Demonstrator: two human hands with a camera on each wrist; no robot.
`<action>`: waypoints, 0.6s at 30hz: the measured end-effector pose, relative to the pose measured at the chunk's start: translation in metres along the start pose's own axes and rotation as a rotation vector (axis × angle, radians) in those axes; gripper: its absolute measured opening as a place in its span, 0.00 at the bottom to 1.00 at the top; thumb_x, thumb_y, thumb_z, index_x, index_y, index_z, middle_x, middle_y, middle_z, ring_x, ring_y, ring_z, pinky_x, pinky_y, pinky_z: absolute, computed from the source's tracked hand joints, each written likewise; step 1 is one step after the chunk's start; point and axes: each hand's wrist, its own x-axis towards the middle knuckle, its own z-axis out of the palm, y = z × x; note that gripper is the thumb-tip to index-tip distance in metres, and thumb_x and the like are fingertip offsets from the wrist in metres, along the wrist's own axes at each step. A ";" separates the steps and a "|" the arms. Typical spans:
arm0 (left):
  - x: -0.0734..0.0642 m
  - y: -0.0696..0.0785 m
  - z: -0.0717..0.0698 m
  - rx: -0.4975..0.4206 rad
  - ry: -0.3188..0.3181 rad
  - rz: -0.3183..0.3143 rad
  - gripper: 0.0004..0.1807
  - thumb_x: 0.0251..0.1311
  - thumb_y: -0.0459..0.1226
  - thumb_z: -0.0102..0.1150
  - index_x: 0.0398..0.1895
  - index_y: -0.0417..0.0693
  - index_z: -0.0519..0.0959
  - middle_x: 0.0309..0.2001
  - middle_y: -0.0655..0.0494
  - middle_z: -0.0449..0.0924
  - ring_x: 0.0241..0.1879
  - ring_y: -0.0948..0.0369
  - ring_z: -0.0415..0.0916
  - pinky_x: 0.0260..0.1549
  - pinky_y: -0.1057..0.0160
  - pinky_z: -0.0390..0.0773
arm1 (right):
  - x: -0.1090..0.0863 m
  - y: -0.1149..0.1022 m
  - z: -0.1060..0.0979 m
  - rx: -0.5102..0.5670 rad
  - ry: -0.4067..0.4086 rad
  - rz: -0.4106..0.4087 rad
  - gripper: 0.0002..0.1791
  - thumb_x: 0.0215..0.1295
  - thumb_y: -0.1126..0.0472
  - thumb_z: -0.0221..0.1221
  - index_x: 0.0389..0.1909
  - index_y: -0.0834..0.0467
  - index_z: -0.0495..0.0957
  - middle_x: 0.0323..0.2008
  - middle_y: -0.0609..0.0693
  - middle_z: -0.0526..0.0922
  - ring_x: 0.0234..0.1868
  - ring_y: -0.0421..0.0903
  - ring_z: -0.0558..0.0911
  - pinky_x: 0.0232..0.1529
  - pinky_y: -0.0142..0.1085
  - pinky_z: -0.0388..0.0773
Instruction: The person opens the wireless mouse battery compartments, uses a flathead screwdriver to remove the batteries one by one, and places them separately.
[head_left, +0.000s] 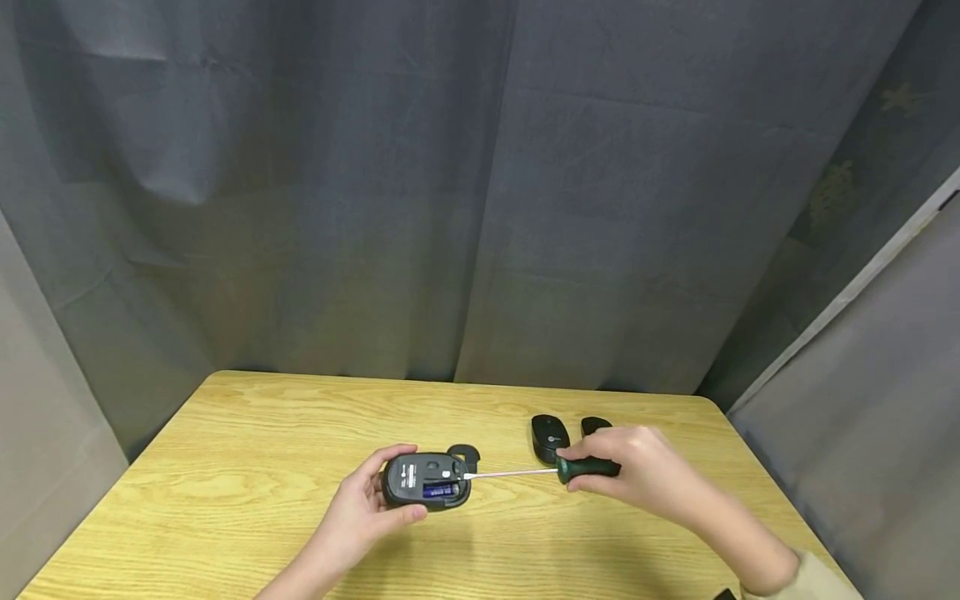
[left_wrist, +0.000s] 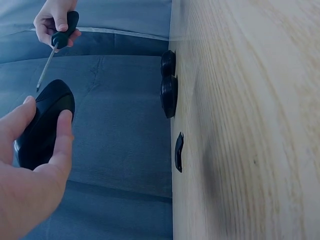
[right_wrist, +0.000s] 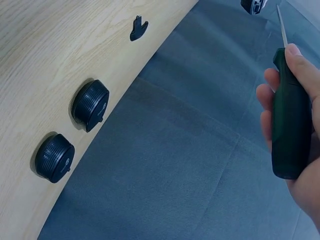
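In the head view my left hand (head_left: 360,504) grips a black computer mouse (head_left: 408,482) by its sides, underside facing up. Its battery bay is uncovered, with a blue battery (head_left: 438,492) lying inside. My right hand (head_left: 637,467) holds a screwdriver (head_left: 588,469), fingers wrapped round the dark green handle (right_wrist: 291,120) and thumb along it. The thin metal shaft (head_left: 513,473) points left, its tip right by the bay end of the mouse. Both hands are raised above the table. Behind the mouse, a small black battery cover (right_wrist: 138,29) lies on the wood.
Two more black mice stand on the table at the back right, one (head_left: 550,438) in plain sight, the other (head_left: 596,425) partly behind my right hand. The wooden tabletop (head_left: 300,417) ends at a grey curtain (head_left: 375,208). A dark object (head_left: 724,594) shows at the bottom right edge.
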 end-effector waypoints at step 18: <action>-0.001 -0.001 0.001 0.039 -0.014 0.056 0.39 0.43 0.29 0.72 0.62 0.43 0.66 0.55 0.32 0.71 0.45 0.52 0.80 0.42 0.66 0.82 | 0.005 -0.002 0.006 -0.132 0.049 -0.156 0.16 0.49 0.45 0.68 0.36 0.48 0.85 0.29 0.37 0.83 0.25 0.30 0.76 0.21 0.19 0.70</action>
